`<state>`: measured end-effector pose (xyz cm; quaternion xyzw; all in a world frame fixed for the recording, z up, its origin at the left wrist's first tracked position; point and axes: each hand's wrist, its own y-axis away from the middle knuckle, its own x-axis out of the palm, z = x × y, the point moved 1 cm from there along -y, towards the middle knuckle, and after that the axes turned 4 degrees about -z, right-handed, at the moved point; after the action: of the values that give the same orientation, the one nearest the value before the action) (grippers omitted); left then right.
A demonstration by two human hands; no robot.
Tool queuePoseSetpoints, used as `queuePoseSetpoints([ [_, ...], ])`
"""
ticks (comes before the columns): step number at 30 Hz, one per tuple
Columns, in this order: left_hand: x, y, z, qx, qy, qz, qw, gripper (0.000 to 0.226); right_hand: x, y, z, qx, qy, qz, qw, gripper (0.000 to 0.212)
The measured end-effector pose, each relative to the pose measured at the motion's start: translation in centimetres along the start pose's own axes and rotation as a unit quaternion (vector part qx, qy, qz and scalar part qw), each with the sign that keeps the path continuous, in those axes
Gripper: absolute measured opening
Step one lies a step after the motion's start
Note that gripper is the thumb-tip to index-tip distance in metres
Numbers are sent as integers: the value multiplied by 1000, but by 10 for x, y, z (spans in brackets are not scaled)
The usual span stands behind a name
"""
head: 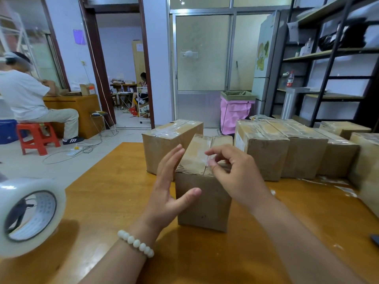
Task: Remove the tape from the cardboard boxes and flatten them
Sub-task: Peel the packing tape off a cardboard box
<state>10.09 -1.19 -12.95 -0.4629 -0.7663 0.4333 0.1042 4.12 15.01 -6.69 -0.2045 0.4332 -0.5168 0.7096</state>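
A box point(203, 201) stands upright in the middle of the wooden surface point(102, 201). Its top flaps are closed, and clear tape point(202, 153) runs along the seam on top. The left hand point(170, 181) is open – its straight fingers lie against the left side of the box, and the thumb reaches across the near face. The right hand point(233, 173) is over the near right part of the top; its thumb and forefinger are curled and pinch the tape there. The two hands are apart, one on each side of the box. A bracelet point(135, 243) of white beads is on the left wrist.

Just behind the box, to the far left, stands a second box point(170, 138) with tape on top. A row point(287, 148) of taped boxes fills the right side of the surface. A big roll point(28, 216) of clear tape is at the near left – very close to the camera. Far left, a person point(24, 95) sits on a red stool point(37, 138). A pink bin point(235, 113) stands on the floor beyond the boxes.
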Motion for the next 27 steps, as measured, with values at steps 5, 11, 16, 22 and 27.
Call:
queuePoseSetpoints([
  [5, 5, -2, -4, 70, -14, -38, 997, 30, -1, 0, 3, 33, -34, -3, 999, 14],
  [11, -1, -6, -12, 50, 45, -76, 995, 2, 1, 1, 9, 43, -99, 4, 994, 3],
  [16, -2, -8, -13, 45, -10, -66, 997, 20, 5, 5, 15, -11, -74, 25, 997, 7],
  [22, -5, -10, -15, 54, -3, -57, 997, 23, 9, 5, 9, -14, -74, 28, 997, 6],
  [27, -6, -9, -14, 55, 4, -52, 997, 26, 8, 7, 12, 29, -128, 52, 990, 45],
])
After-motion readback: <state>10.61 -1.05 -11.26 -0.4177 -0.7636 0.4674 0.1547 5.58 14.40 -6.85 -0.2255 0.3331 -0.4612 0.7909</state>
